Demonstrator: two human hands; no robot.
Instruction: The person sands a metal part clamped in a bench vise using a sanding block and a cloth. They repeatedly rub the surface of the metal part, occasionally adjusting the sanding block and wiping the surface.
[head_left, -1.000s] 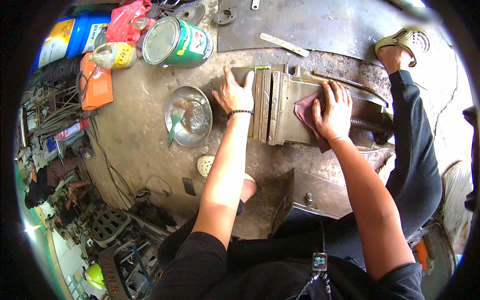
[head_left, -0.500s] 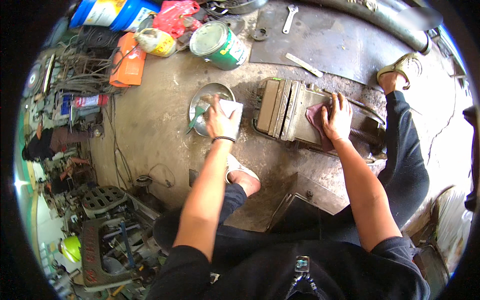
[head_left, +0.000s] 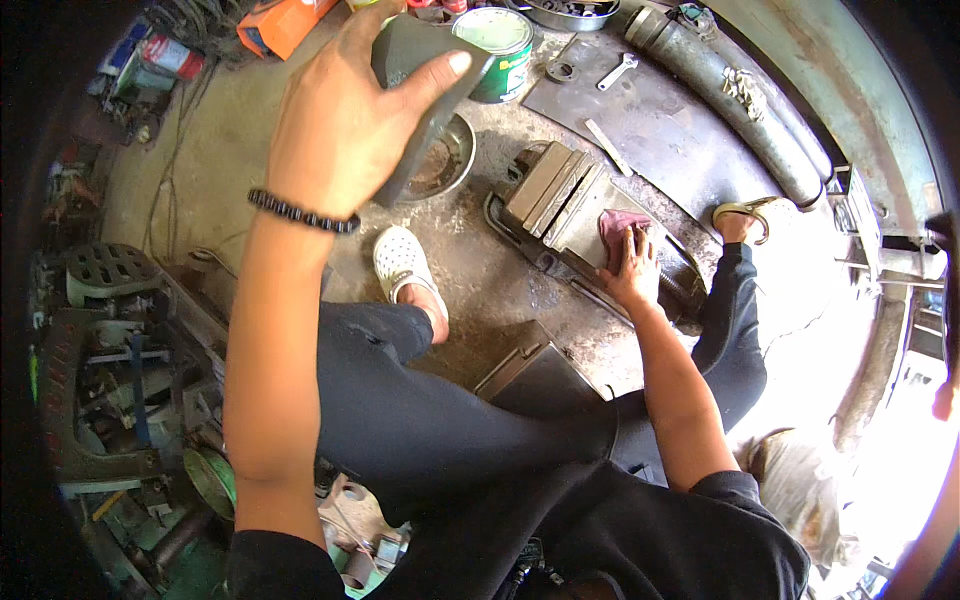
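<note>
My left hand is raised close to the camera, a beaded bracelet at its wrist. It grips a dark grey, flat-sided object, thumb along the near face; I cannot tell its kind. Partly hidden behind it on the floor is a round metal bowl with brownish residue inside. To the right, a heavy metal bench vise lies on the floor, its jaws almost together. My right hand rests on the vise's body, fingers stretched out over the lower edge of a dull pink cloth.
A green paint can stands beyond the bowl. Across a dark metal sheet lie an adjustable wrench and a flat metal strip. Large pipes run along the far right. A metal box sits near my knees.
My left hand has risen from the bowl toward the camera with the dark object in it. My right hand stays on the vise, now lower on the cloth. The whole view has shifted.
</note>
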